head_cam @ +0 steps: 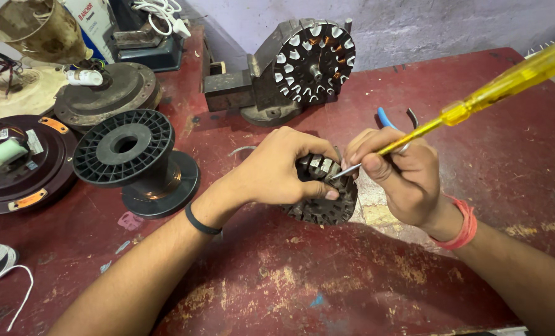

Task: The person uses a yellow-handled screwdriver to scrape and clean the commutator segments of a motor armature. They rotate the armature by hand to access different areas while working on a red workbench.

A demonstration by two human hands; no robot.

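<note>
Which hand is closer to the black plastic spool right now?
Left. The left hand grips the toothed metal core just right of the black spool; the right hand, holding the yellow screwdriver, is beyond the core.

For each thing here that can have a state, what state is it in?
Left hand: grips the stator.
Right hand: holds the screwdriver.
Stator: held on edge on the table.
Screwdriver: tip at the stator's slots.
Vise: clamps a second stator.
Spool: lies tilted, nearly bare.
Pliers: on the table, mostly hidden.
</note>
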